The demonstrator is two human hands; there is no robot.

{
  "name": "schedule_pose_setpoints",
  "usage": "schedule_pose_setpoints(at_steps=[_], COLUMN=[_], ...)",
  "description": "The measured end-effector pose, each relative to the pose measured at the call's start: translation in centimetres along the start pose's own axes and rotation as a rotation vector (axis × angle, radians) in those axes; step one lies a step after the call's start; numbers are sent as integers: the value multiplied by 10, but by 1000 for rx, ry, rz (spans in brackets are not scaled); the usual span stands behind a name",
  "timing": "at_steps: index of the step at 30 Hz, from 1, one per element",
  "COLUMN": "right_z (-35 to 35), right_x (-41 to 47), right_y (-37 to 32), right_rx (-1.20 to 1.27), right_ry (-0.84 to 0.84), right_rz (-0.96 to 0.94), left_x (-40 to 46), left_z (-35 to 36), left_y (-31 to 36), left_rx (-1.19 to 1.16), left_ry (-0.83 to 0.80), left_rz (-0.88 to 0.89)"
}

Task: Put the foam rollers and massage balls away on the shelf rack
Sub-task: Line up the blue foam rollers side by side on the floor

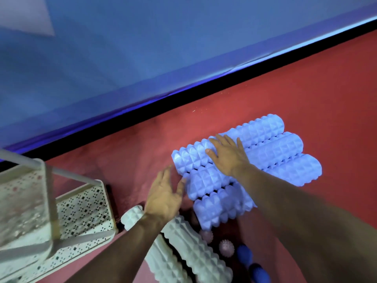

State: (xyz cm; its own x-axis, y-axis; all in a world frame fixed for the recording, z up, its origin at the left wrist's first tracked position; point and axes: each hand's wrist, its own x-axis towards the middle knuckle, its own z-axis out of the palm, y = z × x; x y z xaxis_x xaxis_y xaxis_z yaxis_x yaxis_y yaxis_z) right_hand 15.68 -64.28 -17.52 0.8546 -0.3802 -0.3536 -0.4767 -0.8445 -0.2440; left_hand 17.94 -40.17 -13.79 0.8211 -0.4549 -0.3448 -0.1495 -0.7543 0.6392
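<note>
Blue rollers (265,152): three, ridged foam, lying side by side and touching on the red floor (306,88), slanting from lower left to upper right, near the black strip (183,99) at the foot of the blue wall (142,48).

Right hand (228,158): palm down, fingers straight and spread, resting on the farthest blue roller and reaching onto the middle one; it grips nothing.

Left hand (165,195): fingers straight and loosely spread, thumb tip just beside the left end of the middle blue roller; whether it touches cannot be told. It holds nothing.

White rollers (189,252): two, ridged, lying together on the floor below the left hand, partly hidden by the left forearm.

Spiked balls (226,247): two, pale pink, on the floor between the white rollers and the nearest blue roller.

Blue balls (244,254): two, smooth, just right of the spiked balls; the lower one is cut by the right forearm.

Rack (81,211): white, perforated metal shelves, lower left, beside the white rollers.
</note>
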Motion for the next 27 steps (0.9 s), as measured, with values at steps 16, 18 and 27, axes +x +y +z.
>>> schedule_pose_setpoints(at_steps=[16,18,27], right_z=[-89,-90,-79], right_x=[-325,-358,-463], right_y=[-207,-230,-305], right_rx=[20,25,-40], right_ry=[-41,-22,61], right_rz=[-311,-353,-513], left_x=[-310,-345,-468], left_z=[-201,-224,-271], left_y=[-27,-44,-119], left_rx=[540,546,498], left_ry=[-47,5,128], left_rz=[141,108,-26])
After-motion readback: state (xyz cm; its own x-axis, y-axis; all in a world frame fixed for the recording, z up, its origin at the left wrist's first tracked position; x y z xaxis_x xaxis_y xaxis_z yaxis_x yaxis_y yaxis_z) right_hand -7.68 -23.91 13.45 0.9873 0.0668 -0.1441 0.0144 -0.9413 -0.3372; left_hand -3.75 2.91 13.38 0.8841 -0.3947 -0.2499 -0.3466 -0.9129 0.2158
